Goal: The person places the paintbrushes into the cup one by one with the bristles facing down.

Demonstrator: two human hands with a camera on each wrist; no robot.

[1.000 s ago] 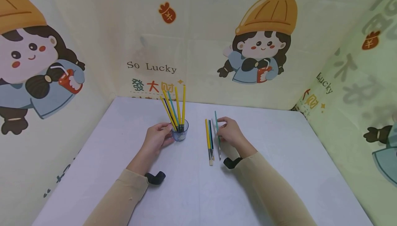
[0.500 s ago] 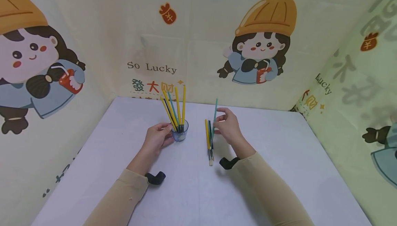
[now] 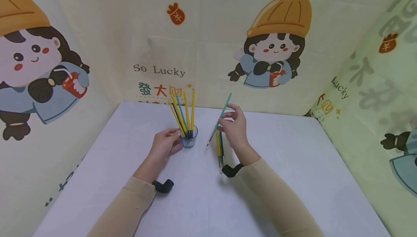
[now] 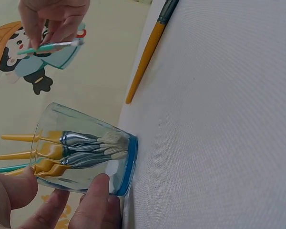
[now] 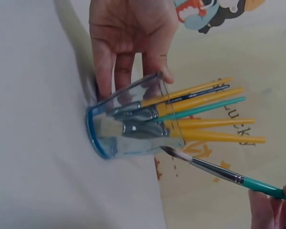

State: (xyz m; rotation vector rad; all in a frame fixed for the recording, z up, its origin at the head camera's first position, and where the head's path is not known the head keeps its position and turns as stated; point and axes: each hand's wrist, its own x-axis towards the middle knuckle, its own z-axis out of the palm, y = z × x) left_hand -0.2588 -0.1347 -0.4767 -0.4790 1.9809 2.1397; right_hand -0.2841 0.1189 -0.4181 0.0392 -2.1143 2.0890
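My left hand (image 3: 164, 144) holds a clear glass (image 3: 189, 143) by its left side, thumb near the rim and fingers along the wall. Several paintbrushes (image 4: 86, 151), mostly yellow-handled, stand in it bristles down, handles leaning out over the rim. My right hand (image 3: 236, 128) pinches a teal paintbrush (image 3: 225, 106) by its handle, raised to the right of the glass. This brush tilts, its dark-tipped bristles (image 5: 174, 152) pointing down and left toward the glass. Under the right hand, a yellow paintbrush (image 3: 218, 148) and a dark-handled one (image 3: 222, 146) lie on the table, partly hidden.
A white cloth covers the table (image 3: 182, 208). Behind it and at both sides hang pale sheets (image 3: 215, 49) printed with cartoon figures and lettering. Black wrist mounts (image 3: 164, 186) stick out at both cuffs.
My right hand has lifted the teal paintbrush off the table, moved it up and left, and tilted its bristles toward the glass. The left hand and the glass have stayed put.
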